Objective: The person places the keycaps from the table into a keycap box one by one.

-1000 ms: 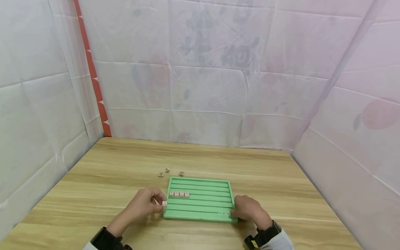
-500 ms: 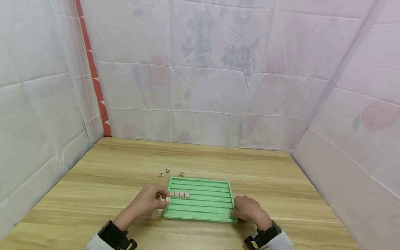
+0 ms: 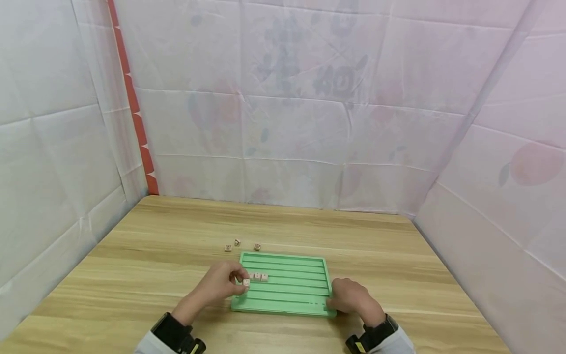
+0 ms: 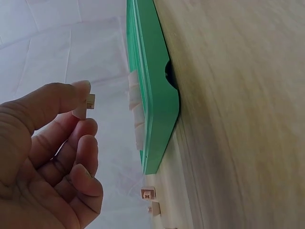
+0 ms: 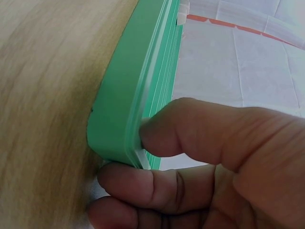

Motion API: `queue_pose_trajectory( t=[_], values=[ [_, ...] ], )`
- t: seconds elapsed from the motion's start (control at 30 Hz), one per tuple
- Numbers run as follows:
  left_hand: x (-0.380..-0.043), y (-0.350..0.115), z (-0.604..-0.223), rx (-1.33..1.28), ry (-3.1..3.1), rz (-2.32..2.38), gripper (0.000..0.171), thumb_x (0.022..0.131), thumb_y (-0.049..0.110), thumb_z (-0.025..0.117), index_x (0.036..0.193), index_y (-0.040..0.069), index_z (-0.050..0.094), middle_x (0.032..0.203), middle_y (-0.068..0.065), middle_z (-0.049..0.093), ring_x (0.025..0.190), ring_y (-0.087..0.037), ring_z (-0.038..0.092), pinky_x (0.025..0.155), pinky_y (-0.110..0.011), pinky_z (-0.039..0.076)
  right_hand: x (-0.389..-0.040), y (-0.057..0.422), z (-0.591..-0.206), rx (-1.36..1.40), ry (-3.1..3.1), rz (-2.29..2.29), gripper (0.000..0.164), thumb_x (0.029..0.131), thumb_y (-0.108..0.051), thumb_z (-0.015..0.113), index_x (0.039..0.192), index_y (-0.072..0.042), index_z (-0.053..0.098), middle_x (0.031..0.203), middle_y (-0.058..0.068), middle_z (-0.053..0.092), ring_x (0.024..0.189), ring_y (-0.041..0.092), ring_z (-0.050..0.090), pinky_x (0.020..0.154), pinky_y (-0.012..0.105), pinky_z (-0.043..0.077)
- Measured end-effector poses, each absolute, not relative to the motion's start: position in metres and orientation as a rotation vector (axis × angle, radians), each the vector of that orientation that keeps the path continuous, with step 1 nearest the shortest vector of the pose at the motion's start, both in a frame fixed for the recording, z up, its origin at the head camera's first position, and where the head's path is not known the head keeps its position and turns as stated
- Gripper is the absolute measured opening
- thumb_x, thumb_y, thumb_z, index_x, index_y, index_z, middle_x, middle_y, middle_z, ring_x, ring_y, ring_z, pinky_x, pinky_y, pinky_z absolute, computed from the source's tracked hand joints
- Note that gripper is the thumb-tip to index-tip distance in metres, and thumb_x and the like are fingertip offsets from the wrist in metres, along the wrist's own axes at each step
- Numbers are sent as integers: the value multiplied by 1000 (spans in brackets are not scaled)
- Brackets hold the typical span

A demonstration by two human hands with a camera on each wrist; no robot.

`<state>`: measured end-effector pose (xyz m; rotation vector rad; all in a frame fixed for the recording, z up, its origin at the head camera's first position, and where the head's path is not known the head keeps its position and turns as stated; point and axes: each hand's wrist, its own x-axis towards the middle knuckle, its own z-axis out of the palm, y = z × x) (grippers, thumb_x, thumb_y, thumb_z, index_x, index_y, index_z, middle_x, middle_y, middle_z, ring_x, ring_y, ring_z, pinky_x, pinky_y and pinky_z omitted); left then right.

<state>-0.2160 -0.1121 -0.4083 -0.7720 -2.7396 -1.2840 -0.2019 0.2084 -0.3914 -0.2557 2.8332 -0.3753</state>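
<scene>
My left hand [image 3: 221, 281] pinches a small beige keycap [image 3: 246, 282] between thumb and fingertips, over the left part of a green ridged tray [image 3: 296, 290]. In the left wrist view the held keycap [image 4: 90, 101] shows its stem side, a little apart from the tray wall [image 4: 162, 102]. A short row of keycaps [image 3: 258, 277] sits in one slot of the tray, partly hidden behind the left fingers. At the front right corner my right hand [image 3: 352, 297] grips the tray edge, thumb on the rim [image 5: 136, 129] and fingers against its outer side.
Behind the tray's far left corner, three loose keycaps lie on the wooden table [image 3: 177, 246]: one at the left [image 3: 228, 248], one just behind it [image 3: 237, 242] and one farther right [image 3: 257, 247]. White cloth walls [image 3: 287, 123] enclose the table at the back and sides.
My left hand has moved right with the keycap, from beside the tray's left edge to over the tray, now covering part of the row. The right hand has stayed at its corner.
</scene>
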Motion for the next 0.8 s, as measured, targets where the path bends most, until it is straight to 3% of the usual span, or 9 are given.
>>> queue_pose_trajectory(
  t=[0.8],
  values=[
    [-225,-90,-409,-752,-2724,-1283,14,72,6,77,85,6,70,75,7,59,65,-9,51,56,-24,45,-204,211,-396,-272,2846,-364,16,72,-10,64,64,-7,50,56,2,44,49,14,37,46,26,25]
  ],
)
